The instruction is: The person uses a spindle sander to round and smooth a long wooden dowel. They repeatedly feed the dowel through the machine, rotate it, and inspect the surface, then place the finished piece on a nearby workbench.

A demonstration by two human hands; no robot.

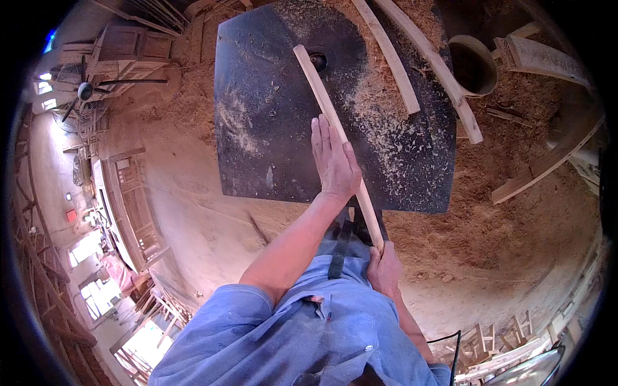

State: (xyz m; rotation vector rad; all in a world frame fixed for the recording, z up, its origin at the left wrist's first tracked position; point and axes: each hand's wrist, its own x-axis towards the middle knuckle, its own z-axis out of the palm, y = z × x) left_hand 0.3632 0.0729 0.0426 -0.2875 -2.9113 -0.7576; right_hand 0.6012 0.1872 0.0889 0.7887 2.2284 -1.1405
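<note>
A long, pale, slightly curved wooden strip (313,80) lies across the dark metal machine table (270,154). Its far end rests beside a round opening with a dark hub (318,61) in the tabletop. My left hand (336,164) lies flat along the strip's middle, fingers stretched forward on its left side and thumb by its right side. Close to my body, past the table's front edge, my right hand (384,267) is closed around the strip's near end. Part of the strip is hidden under my left hand.
Two more curved wooden strips, one (393,61) on the table and another (444,71) overhanging its right edge, lie among shavings. A round bin (476,64) stands to the right, near curved boards (544,58). Sawdust covers the floor; wooden furniture (132,48) stands far left.
</note>
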